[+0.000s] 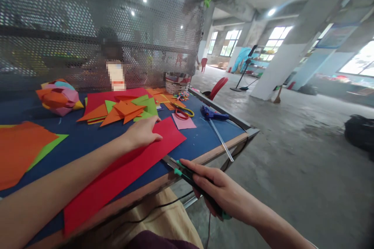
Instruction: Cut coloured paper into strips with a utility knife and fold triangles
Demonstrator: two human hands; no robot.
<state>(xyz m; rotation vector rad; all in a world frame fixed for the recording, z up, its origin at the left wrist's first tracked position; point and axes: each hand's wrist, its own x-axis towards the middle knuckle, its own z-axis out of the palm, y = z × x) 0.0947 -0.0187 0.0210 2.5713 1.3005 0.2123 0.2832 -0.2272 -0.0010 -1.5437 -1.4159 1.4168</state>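
A long strip of red paper (131, 171) lies slanting across the blue tabletop. My left hand (143, 132) holds it, thumb on top and fingers along its far edge, partly hidden. My right hand (214, 188) is wrapped around a black utility knife (187, 175) with green parts. Its blade is out, and the tip meets the near edge of the red paper. Behind my left hand lie orange folded paper pieces (125, 111) and green paper (149, 106). Orange sheets (26, 151) are stacked at the left.
Yellow-and-red-handled scissors (184, 113) rest by a pink paper square (184, 121). A blue glue gun (213, 113) with a clear glue stick (222, 140) lies near the right table edge. A paper ball (60, 99) and woven basket (177, 83) stand before a mesh screen; a person is behind it.
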